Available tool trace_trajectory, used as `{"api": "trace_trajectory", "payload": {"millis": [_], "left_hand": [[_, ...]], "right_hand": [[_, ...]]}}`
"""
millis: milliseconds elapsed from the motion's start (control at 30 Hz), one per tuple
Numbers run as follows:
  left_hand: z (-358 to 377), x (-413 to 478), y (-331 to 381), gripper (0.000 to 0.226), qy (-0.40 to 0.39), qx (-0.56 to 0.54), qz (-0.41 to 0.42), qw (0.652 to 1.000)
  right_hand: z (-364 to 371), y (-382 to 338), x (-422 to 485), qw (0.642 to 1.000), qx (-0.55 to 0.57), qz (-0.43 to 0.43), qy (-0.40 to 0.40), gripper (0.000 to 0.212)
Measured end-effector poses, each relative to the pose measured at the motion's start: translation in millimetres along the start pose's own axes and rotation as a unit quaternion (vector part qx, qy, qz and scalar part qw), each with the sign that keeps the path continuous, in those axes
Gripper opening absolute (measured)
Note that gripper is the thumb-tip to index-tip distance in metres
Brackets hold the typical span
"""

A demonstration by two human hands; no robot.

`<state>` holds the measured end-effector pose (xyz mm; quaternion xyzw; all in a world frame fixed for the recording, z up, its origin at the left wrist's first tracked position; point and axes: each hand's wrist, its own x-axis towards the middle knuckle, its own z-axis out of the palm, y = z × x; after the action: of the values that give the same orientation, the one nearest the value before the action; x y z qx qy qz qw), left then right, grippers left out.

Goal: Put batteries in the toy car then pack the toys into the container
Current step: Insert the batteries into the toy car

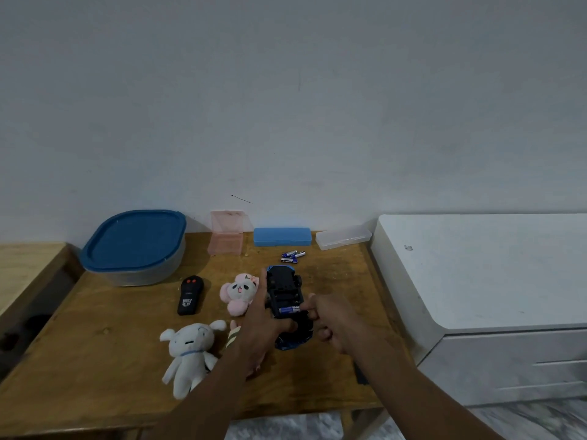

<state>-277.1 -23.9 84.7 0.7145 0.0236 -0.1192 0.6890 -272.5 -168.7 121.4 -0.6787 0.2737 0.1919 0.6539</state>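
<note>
Toy car (pixel 284 289) belly-up over counter (pixel 333 376); left hand (pixel 260 325) grips it, likely to steady the open bay. Right hand (pixel 333 322) pinches battery (pixel 289 310) into it. Spare batteries (pixel 293 256) lie beyond; container (pixel 135 249) still lidded.

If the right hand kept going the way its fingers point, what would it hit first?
The battery the right hand pinches, in the upturned toy car; beyond that, likely the left hand gripping the car.

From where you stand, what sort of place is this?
Probably a room in a home: a wooden table against a bare wall, a white plush toy lying on it, and a white drawer unit beside it.
</note>
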Motion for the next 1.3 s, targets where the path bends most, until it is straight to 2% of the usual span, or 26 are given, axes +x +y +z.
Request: {"api": "trace_trajectory", "payload": {"millis": [233,433,533,700,800,1000,1100,1300], "left_hand": [[-7,1,-1,0.112,-0.015,0.002,0.006,1.0],[-6,1,-4,0.119,-0.026,-0.013,-0.007,1.0],[-5,2,-8,0.118,-0.028,-0.027,-0.02,0.999],[-6,2,-13,0.119,-0.043,-0.031,-0.027,0.998],[-5,2,-16,0.118,-0.061,-0.036,-0.028,0.997],[0,3,-22,0.12,-0.079,-0.023,-0.056,0.995],[6,1,-28,0.122,-0.084,-0.021,-0.076,0.993],[27,-6,-39,0.119,-0.105,-0.04,-0.128,0.985]], "right_hand": [[2,4,-2,0.999,-0.027,-0.026,0.031,0.026],[7,-2,-7,0.994,-0.047,-0.095,0.037,0.014],[9,0,-9,0.99,-0.027,-0.131,0.045,0.015],[8,6,-9,0.986,-0.029,-0.154,0.054,0.008],[2,6,-7,0.99,-0.009,-0.126,0.059,0.008],[-19,8,7,0.991,0.128,0.022,0.029,0.016],[-30,11,7,0.987,0.154,0.043,0.022,0.02],[-56,34,16,0.988,0.134,0.053,0.056,0.021]]}}
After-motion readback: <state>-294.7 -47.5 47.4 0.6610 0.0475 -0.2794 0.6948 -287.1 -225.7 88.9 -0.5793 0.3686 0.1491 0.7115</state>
